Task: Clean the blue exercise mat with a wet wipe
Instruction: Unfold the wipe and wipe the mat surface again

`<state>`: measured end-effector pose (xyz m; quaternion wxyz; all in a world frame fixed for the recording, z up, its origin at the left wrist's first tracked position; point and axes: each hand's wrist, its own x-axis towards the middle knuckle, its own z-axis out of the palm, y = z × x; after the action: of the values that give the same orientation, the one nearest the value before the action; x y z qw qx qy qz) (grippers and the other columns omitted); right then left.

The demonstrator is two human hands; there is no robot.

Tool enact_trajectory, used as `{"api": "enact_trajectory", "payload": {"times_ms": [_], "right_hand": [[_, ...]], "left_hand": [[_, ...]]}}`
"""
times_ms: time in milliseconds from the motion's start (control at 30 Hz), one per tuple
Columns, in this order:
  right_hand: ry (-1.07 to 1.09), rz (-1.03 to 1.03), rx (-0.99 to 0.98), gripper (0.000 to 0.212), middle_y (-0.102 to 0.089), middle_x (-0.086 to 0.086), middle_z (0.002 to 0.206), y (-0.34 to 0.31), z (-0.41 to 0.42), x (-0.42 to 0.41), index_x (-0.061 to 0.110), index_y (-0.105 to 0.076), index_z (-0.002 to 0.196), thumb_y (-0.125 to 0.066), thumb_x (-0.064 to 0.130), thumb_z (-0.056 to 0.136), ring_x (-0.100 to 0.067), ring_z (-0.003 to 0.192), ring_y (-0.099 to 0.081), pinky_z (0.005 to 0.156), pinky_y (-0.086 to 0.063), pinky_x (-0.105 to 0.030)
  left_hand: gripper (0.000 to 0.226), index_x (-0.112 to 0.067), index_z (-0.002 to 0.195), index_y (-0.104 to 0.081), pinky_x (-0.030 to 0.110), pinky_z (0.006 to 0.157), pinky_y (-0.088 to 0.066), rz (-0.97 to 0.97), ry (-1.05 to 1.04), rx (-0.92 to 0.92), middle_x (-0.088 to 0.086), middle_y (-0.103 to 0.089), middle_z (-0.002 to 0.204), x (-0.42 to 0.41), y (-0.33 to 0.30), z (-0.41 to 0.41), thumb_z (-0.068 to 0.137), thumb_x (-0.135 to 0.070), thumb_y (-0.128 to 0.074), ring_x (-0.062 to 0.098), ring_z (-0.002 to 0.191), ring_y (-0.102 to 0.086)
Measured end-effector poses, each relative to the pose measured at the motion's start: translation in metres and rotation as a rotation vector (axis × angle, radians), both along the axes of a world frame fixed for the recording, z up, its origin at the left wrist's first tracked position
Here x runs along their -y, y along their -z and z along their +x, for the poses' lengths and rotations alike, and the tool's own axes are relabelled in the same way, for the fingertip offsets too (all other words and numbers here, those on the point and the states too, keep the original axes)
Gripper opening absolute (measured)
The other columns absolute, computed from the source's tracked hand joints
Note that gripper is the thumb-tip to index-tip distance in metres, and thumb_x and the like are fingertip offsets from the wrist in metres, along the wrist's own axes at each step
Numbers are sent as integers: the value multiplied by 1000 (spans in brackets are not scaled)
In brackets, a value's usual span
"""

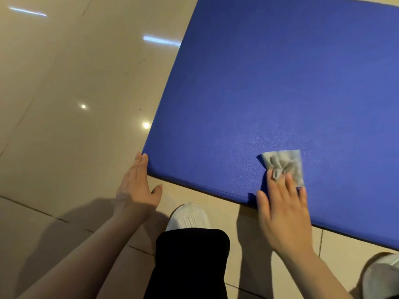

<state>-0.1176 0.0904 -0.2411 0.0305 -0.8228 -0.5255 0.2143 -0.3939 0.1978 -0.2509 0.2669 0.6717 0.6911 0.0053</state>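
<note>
A thick blue exercise mat (280,87) lies on the tiled floor and fills the upper right of the view. A crumpled grey-white wet wipe (285,164) sits on the mat near its front edge. My right hand (282,212) lies flat with straight fingers, and its fingertips press the wipe's near part onto the mat. My left hand (138,186) is flat on the floor, its fingertips touching the mat's near left corner.
Glossy beige floor tiles (64,104) with light reflections spread to the left. My white shoe (187,216) and black trouser leg (190,266) are just in front of the mat's edge. A second shoe (382,277) shows at the bottom right.
</note>
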Motion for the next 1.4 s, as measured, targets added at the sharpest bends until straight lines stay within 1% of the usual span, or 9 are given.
{"api": "enact_trajectory", "payload": {"times_ms": [200, 300, 400, 633, 833, 967, 1100, 1200, 1400], "right_hand": [[-377, 47, -277, 73, 7, 11, 162, -12, -85, -30, 30, -1, 156, 6, 58, 88, -5, 144, 22, 114, 22, -26], [-554, 29, -249, 70, -9, 7, 163, -11, -107, -59, 26, -13, 156, 0, 55, 94, -7, 149, 6, 117, 18, -31], [-471, 137, -53, 74, -38, -1, 154, -9, -87, -86, 19, -39, 149, -7, 55, 93, -16, 145, -29, 117, 1, -39], [-265, 24, -87, 83, -6, -1, 164, -2, -72, -96, 17, -13, 157, 2, 62, 88, -21, 151, 2, 120, 8, -35], [-842, 162, -180, 56, -53, -2, 143, 9, -145, -106, 16, -58, 135, -28, 45, 97, -24, 137, -44, 114, -35, -43], [-925, 120, -116, 60, -53, -2, 144, 11, -125, -124, 15, -54, 139, -24, 49, 100, -19, 137, -44, 112, -23, -41], [-480, 25, -7, 77, -16, -1, 163, 7, -48, -137, 20, -13, 157, -5, 61, 93, -17, 151, -9, 120, 0, -37], [-301, -3, -26, 83, -13, -5, 163, 0, -42, -138, 15, -13, 157, -3, 62, 89, -23, 151, -4, 121, 1, -38], [-859, 19, -83, 69, -39, -7, 153, -5, -140, -106, 13, -44, 146, -20, 55, 97, -25, 145, -28, 120, -16, -43]], "left_hand": [[72, -22, 151, -28, 41, 115, -30, -34, -202, 183, 0, -38, 153, -6, -5, -1, 89, -9, -63, 26, 139, -39], [61, -21, 149, -33, 47, 115, -29, -29, -242, 240, 3, -43, 150, -12, -6, -8, 92, -12, -55, 27, 137, -41], [64, -20, 154, -23, 49, 118, -19, 21, -146, 3, 6, -22, 160, -12, -5, -21, 94, -36, -41, 24, 147, -21], [91, -36, 129, 45, 68, 110, 4, -500, 14, -274, -9, 62, 125, -15, 5, -34, 88, -75, -25, 20, 133, 45], [102, -28, 137, 43, 73, 107, 3, -608, 80, -360, -1, 69, 117, -20, -2, -32, 92, -65, -41, 27, 117, 55], [98, -28, 143, 37, 71, 108, 2, -597, 14, -263, 1, 58, 137, -20, -4, -31, 86, -74, -29, 28, 132, 46], [93, -32, 127, 48, 70, 108, 5, -620, 41, -282, -2, 59, 133, -22, -7, -31, 79, -80, -15, 28, 137, 41], [89, -34, 120, 51, 69, 109, 6, -640, 31, -291, -4, 65, 121, -24, -8, -32, 81, -81, -14, 28, 135, 44], [90, -36, 114, 55, 71, 110, 5, -622, 37, -276, -6, 68, 116, -22, -9, -32, 83, -79, -19, 24, 131, 48]]}}
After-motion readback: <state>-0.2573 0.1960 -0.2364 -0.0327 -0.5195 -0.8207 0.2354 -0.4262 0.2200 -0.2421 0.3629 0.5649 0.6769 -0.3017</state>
